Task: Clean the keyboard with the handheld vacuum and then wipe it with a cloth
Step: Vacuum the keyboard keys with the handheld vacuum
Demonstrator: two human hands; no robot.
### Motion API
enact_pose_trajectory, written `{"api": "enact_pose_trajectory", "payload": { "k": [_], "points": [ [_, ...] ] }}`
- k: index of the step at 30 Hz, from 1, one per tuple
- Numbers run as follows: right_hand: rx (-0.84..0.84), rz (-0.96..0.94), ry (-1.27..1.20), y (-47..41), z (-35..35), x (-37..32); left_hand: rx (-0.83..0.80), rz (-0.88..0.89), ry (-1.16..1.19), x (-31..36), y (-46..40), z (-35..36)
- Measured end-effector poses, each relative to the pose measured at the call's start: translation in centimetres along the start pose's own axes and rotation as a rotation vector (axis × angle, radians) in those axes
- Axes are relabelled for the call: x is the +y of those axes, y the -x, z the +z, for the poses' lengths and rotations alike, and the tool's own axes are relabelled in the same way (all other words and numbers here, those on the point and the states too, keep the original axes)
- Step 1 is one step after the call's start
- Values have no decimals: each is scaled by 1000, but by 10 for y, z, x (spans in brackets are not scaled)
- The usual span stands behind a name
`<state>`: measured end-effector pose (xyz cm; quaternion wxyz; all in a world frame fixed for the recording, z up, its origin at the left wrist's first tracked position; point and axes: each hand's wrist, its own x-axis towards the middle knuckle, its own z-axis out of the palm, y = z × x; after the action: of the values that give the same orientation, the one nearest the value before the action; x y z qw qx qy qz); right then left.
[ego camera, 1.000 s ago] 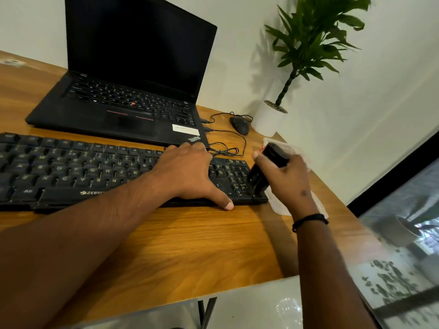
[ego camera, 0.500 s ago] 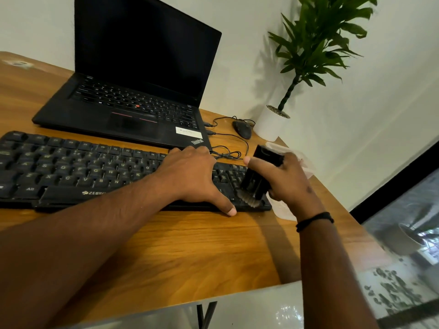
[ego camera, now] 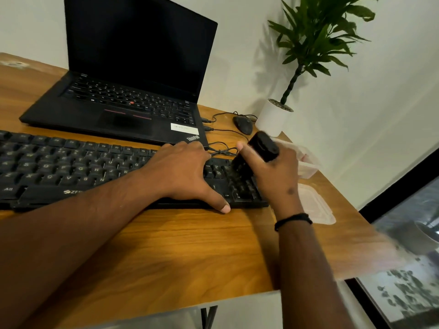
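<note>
Right hand (ego camera: 273, 179), at centre right of the frame, is wrapped around the handheld vacuum (ego camera: 255, 154), a smooth black cylinder tilted onto the right end of the keyboard (ego camera: 71, 167). Left hand (ego camera: 183, 172) is laid flat and spread on the matte black keys just left of it, and the grained wooden desk (ego camera: 166, 252) is seen beneath.

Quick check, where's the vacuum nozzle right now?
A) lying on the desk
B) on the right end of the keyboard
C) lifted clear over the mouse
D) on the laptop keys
B: the right hand holds the vacuum tilted, nozzle down on the right-end keys of the keyboard, while the left hand presses the keyboard flat.
</note>
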<state>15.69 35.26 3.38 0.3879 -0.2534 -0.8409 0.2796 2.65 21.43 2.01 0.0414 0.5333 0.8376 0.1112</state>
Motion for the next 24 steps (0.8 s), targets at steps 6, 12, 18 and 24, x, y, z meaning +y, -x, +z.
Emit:
{"api": "enact_pose_trajectory", "payload": {
  "k": [6,12,18,24],
  "points": [
    [-87,78,-373,13,-4,-2,-35,-12,2,3,0,-4],
    [352,162,-268,10,-11,7,-96,-56,6,10,0,-16],
    [298,243,-355,20,-13,9,-60,-33,23,3,-2,-10],
    [132,69,112,21,-16,3,-35,-10,12,-1,-2,-6]
  ]
}}
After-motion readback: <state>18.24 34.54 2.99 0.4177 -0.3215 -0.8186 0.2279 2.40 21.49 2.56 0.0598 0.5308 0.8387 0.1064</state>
